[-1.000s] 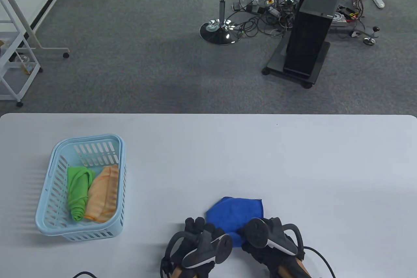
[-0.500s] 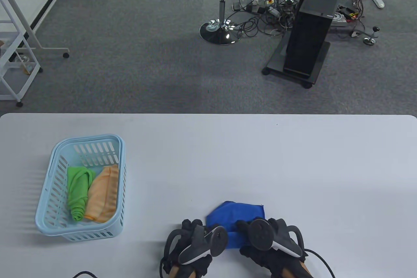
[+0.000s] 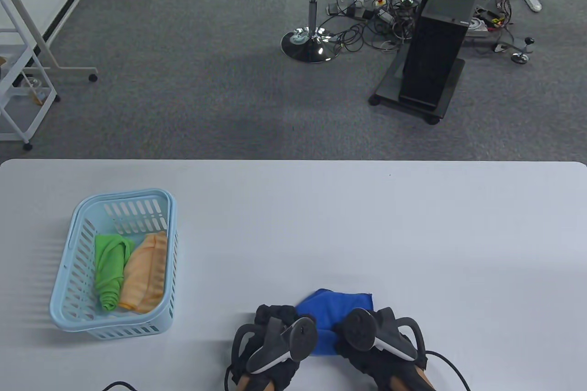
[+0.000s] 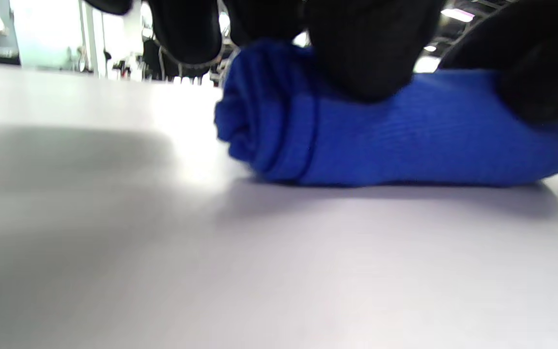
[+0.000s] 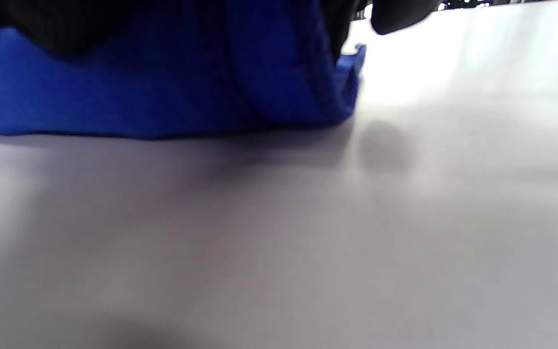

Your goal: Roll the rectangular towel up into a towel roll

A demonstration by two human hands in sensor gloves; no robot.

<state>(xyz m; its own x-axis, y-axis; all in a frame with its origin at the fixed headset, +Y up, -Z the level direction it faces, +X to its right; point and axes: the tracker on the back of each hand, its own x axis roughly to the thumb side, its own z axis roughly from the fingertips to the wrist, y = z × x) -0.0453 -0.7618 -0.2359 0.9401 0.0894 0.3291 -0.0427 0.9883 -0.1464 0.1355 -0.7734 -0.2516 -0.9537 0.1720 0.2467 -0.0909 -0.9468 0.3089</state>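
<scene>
Towel (image 3: 339, 306): blue, near front edge of desk (image 3: 412, 235), centre-right. We note it part-rolled; rolled part lies under both hands, a flat flap sticks out on the far side.
Roll end (image 4: 259, 131): left wrist view shows coiled layers, roll resting on desk.
Left hand (image 3: 275, 340): on left end of towel. Grip: fingers (image 4: 366, 53) curled over top of roll, grasping it.
Right hand (image 3: 376, 336): on right end of towel. Grip: we see fingers down over the cloth, seemingly grasping it; right wrist view is blurred, so detail is poor.
Hem (image 5: 322, 72): stitched edge visible at right end, corner touching desk.
Basket (image 3: 69, 281): light blue, well apart on left of desk. Holds green roll (image 3: 110, 272) and orange roll (image 3: 146, 272) side by side, touching.
</scene>
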